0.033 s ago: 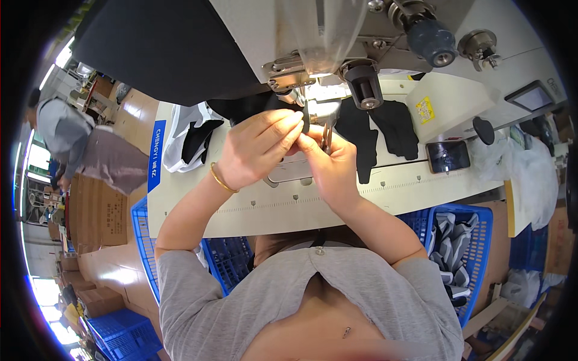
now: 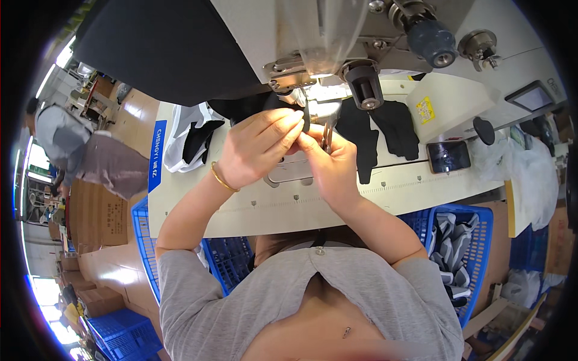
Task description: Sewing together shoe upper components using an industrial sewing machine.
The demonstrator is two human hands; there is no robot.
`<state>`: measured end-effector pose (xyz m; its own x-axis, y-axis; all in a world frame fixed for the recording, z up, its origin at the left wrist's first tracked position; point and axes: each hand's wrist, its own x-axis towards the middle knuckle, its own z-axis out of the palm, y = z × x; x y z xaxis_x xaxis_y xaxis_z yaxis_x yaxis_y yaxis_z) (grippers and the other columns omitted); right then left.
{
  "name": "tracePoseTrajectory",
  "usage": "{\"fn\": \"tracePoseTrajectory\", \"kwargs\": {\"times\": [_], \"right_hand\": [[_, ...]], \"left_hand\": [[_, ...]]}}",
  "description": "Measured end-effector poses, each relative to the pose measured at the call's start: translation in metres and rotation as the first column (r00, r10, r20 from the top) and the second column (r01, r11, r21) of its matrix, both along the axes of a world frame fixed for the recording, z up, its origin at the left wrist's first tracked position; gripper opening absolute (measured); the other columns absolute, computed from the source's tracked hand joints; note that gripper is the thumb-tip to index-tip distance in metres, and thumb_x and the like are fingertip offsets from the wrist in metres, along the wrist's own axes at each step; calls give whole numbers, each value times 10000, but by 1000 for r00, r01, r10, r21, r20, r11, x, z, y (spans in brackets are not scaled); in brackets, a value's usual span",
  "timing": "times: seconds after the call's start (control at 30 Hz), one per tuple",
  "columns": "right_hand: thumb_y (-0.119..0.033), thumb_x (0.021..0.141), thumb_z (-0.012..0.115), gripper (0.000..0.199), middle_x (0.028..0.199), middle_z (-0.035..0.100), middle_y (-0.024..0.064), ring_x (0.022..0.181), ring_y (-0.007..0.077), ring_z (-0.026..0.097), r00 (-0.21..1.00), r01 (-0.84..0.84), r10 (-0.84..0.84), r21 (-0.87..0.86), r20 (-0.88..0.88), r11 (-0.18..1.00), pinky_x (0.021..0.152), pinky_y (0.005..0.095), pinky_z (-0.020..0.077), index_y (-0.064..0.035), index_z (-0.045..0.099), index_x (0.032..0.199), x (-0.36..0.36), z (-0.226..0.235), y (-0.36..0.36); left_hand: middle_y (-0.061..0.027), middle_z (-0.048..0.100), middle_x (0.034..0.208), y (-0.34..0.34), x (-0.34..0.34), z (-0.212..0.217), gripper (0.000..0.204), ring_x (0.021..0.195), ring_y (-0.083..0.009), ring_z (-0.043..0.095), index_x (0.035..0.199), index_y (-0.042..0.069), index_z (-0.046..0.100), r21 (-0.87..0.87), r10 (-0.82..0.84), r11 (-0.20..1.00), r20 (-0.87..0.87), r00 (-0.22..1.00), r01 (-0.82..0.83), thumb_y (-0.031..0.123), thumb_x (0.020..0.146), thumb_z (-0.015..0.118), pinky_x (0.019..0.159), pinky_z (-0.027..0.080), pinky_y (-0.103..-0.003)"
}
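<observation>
My two hands meet just under the head of a white sewing machine [image 2: 325, 36], close to its needle area. My left hand [image 2: 259, 150], with a gold bracelet [image 2: 221, 178] on the wrist, pinches a small dark piece [image 2: 305, 119] between thumb and fingertips. My right hand [image 2: 334, 168] touches the left fingertips and holds small metal snips [image 2: 327, 136] upright. Black fabric pieces [image 2: 376, 129] lie on the table [image 2: 289, 207] right behind my hands. What the fingertips do at the needle is hidden.
A dark phone [image 2: 448, 156] lies to the right on the table. A white bag with black pieces [image 2: 192, 138] sits at left. Blue baskets stand below the table, right [image 2: 475, 222] and left [image 2: 141, 240]. Another person [image 2: 60, 138] works far left near cardboard boxes.
</observation>
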<state>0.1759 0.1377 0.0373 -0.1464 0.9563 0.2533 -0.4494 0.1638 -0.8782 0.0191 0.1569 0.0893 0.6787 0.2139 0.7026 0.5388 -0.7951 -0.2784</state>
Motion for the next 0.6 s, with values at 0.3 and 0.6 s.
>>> {"fn": "tracePoseTrajectory", "kwargs": {"times": [0.3,0.6], "right_hand": [[-63,941,588,160,886,699,54,812,86,622,981,28,-20,-37,190,999,748,247,494,42,690,1006,-12,20,0],[-62,919,615,190,890,662,32,542,-31,400,989,122,-102,-204,104,971,416,143,245,-15,659,1098,-2,-4,-11]], "left_hand": [[-112,667,994,-3,-21,6,385,916,-273,673,971,-14,649,-42,97,994,11,995,-96,153,633,726,785,584,-374],[-70,559,794,-2,-8,-22,215,768,-229,605,830,0,607,159,-38,987,144,989,15,162,695,651,676,534,-341]]}}
